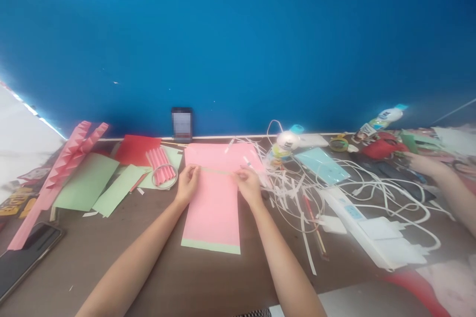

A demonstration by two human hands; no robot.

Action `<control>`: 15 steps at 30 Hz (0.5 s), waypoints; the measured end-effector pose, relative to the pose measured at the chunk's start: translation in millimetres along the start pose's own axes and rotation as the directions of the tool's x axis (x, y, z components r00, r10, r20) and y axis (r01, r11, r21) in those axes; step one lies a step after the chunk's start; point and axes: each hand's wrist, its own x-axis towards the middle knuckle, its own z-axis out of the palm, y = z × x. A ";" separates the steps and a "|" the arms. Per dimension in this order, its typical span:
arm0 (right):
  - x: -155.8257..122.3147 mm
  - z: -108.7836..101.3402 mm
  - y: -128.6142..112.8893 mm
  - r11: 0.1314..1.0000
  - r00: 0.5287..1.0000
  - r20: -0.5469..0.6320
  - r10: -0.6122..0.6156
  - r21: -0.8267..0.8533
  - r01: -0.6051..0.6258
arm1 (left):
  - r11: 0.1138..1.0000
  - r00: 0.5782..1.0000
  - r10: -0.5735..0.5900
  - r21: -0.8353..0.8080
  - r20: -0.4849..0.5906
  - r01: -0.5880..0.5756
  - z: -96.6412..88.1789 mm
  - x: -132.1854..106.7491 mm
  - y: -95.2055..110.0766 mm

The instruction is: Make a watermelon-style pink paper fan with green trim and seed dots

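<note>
A pink sheet of paper [213, 208] with pale green strips along its near and far edges lies in front of me on the table. At its far left corner, my left hand [188, 183] is closed in a pinch on the edge. My right hand [248, 185] pinches the far right corner, its fingertips pressed together by the green strip. Beyond my hands lies another pink sheet [223, 152], partly covered. Left of my left hand are a folded pink paper piece [161, 164] and a ring of cable or tape [165, 185].
Green sheets [87, 183], a red sheet [137, 149], pleated pink strips [67, 168] and a phone [29, 252] lie left. To the right are paper scraps [286, 193], cables, a power strip [357, 228] and a bottle [284, 146]. Another person's arm [446, 183] reaches in at far right.
</note>
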 end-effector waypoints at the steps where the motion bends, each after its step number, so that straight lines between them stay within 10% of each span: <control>1: 0.1 -0.6 -0.2 0.999 0.999 0.022 0.026 0.027 -0.026 | 1.000 1.000 0.001 0.002 -0.001 -0.001 0.1 -0.1 0.1; 15: -0.8 -6.6 -7.4 0.964 0.965 0.144 0.221 0.118 -0.239 | 0.999 1.000 0.000 0.037 0.011 0.000 0.9 -1.5 3.0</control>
